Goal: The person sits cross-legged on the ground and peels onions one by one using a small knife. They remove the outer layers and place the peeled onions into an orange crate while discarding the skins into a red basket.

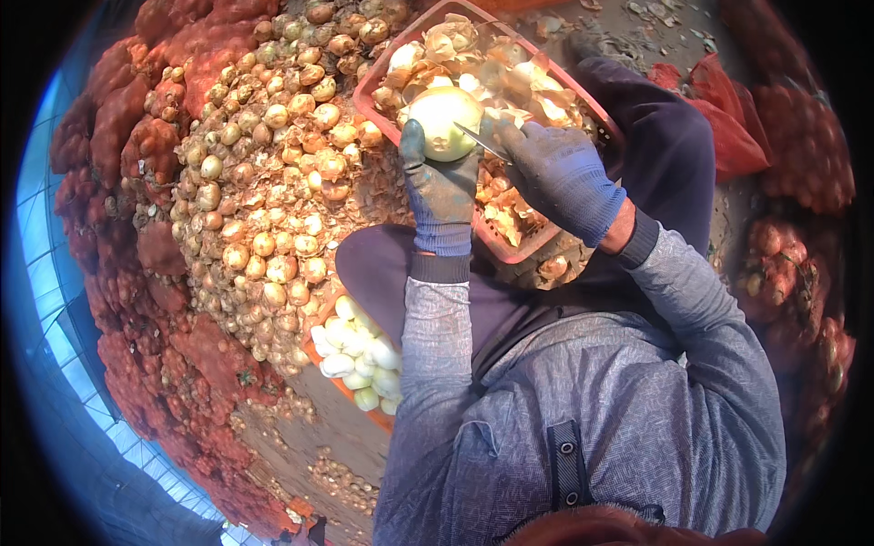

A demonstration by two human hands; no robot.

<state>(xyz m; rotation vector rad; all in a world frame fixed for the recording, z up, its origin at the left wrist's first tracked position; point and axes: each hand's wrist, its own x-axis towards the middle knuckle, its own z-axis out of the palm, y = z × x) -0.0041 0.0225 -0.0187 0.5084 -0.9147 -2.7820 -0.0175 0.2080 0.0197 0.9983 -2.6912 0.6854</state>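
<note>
A large, pale peeled onion (445,116) rests in my left hand (440,181), gripped between thumb and fingers. My right hand (556,164), in a soiled blue work glove like the left, holds a small knife (481,142). The blade points left, its tip at the onion's right side; whether it cuts in cannot be told. Both hands are above the near left part of a pink plastic crate (529,251), which is filled with loose onion skins (509,198) and some onions. My right fingers hide the knife's handle.
To the left spreads a heap of unpeeled onions (280,266), backed by stacked red mesh sacks (164,341). An orange crate of peeled onions (362,355) stands beside my left knee (372,263). A red mesh bag (730,123) lies past my right knee, with more filled sacks (806,150) at far right.
</note>
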